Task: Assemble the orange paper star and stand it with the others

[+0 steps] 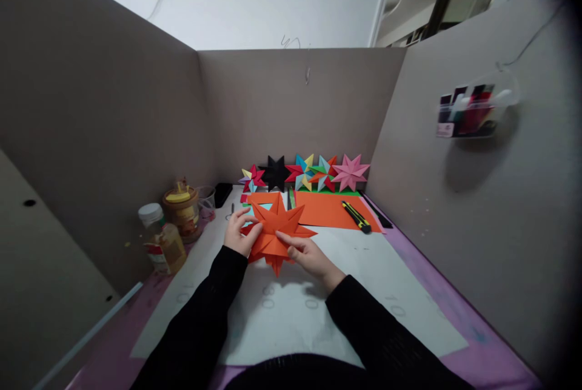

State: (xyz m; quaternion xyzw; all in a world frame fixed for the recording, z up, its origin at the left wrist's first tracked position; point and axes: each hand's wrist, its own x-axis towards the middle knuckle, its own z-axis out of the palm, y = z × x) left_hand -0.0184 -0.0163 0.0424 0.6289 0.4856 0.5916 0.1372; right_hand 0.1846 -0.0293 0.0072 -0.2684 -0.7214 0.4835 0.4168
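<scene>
Orange star (277, 219) is held above the worktop (431, 273), its left points clamped by the left hand (239, 232); its middle is touched by the right hand (314, 256), whose grip cannot be told. Beyond, a cutter (357, 218) is laid.

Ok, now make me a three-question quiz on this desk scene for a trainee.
1. True or false: the black-and-yellow utility knife lies on an orange sheet.
2. What colour is the rightmost star in the row at the back? A) black B) pink C) orange
3. Fill in: the left hand and the right hand both touch a ____.
Key: 1. True. 2. B. 3. Orange folded-paper star.
</scene>
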